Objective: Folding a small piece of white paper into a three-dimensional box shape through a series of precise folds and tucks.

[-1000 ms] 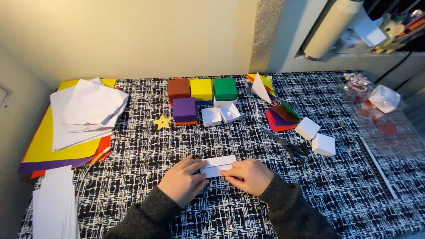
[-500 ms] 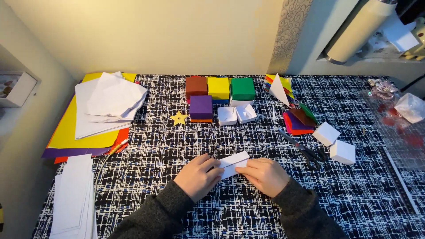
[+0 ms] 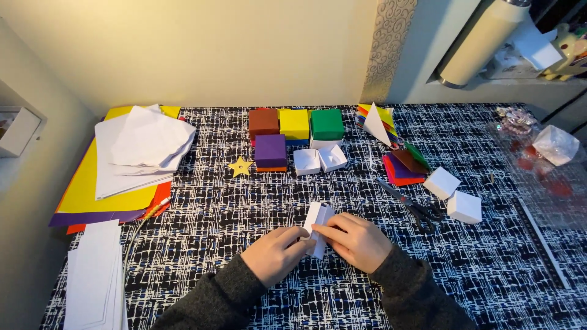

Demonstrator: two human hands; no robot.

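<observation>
One cloth (image 3: 489,269), black with a white and blue crosshatch weave, covers your whole table. At its left edge lie flat coloured sheets (image 3: 85,192), yellow over purple and red, with creased white paper (image 3: 143,143) heaped on top and a white stack (image 3: 95,278) below them. At the back stand matte paper boxes: brown (image 3: 263,121), yellow (image 3: 294,123), green (image 3: 326,123) and purple (image 3: 270,151), all square-cornered, with two open white boxes (image 3: 319,160) just beside them. Two closed white cubes (image 3: 454,195) sit to the right, near dark scissors (image 3: 416,206). A small yellow star (image 3: 240,166) lies left of the purple box.

Your strip (image 3: 318,220), smooth folded white paper, rests on the cloth at centre front, between your hands. Its long axis runs away from you, the far end tilted slightly right. Your left hand (image 3: 275,253) pinches its near left edge; your right hand (image 3: 358,239) presses fingertips on its near right side.
</observation>
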